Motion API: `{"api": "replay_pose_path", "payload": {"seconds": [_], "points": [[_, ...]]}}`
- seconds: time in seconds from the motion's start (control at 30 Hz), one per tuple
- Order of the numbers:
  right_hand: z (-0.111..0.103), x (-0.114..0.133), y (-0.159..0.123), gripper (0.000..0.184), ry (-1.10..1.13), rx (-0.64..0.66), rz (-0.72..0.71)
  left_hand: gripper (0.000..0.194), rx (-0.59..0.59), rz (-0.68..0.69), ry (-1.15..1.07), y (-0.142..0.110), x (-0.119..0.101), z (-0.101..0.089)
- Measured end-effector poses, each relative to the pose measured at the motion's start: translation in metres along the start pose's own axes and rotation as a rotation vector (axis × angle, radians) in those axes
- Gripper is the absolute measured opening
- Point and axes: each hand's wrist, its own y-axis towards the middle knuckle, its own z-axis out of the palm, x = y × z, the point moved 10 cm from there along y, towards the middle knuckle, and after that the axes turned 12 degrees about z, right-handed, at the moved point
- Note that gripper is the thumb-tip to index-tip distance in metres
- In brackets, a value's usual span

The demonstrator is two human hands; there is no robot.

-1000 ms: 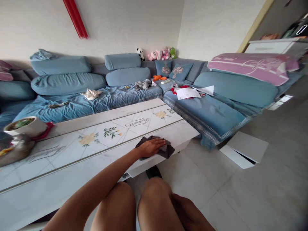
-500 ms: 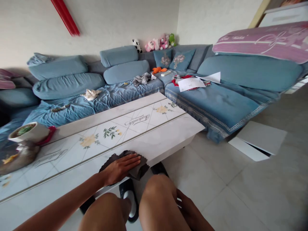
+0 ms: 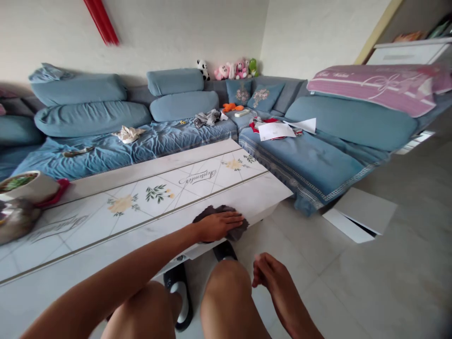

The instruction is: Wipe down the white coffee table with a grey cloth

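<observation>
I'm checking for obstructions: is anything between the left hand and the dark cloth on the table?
Nothing visible is: the left hand rests directly on the dark cloth, at the near edge of the table.

Cloth (image 3: 239, 232) dark grey; tabletop (image 3: 141, 233) white, yellow-flowered; sofa covers (image 3: 300, 157) blue.

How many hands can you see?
2: the left hand, on the dark gray cloth on the coffee table; the right hand, beside the right knee. Neither is hidden.
</observation>
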Motion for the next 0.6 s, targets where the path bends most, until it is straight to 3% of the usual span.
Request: {"api": "replay_pose_path", "payload": {"seconds": [0.1,0.2,0.27,0.3,0.33,0.4,0.53,0.6], "points": [[0.012,0.014,0.007,0.072,-0.247,-0.108,-0.137,0.088,-0.034,-0.099,-0.043,-0.102,-0.023,-0.011],[0.010,0.007,0.021,0.072,-0.249,-0.177,-0.170,0.084,-0.098,-0.384,0.047,-0.211,-0.025,-0.024],[0.001,0.004,0.031,0.073,-0.217,-0.232,-0.169,0.078,-0.163,-0.568,0.153,-0.260,-0.015,-0.031],[-0.002,0.004,0.035,0.074,-0.214,-0.249,-0.170,0.075,-0.199,-0.642,0.204,-0.271,-0.007,-0.034],[-0.004,0.007,0.039,0.075,-0.219,-0.255,-0.180,0.073,-0.239,-0.703,0.248,-0.274,0.004,-0.036],[0.001,0.017,0.044,0.076,-0.249,-0.217,-0.204,0.072,-0.309,-0.793,0.305,-0.252,0.031,-0.039],[0.026,0.052,0.057,0.076,-0.322,-0.158,-0.284,0.069,-0.310,-0.820,0.263,-0.135,0.091,-0.042],[0.044,0.083,0.066,0.073,-0.385,-0.206,-0.463,0.067,-0.274,-0.793,0.205,-0.074,0.110,-0.044]]}}
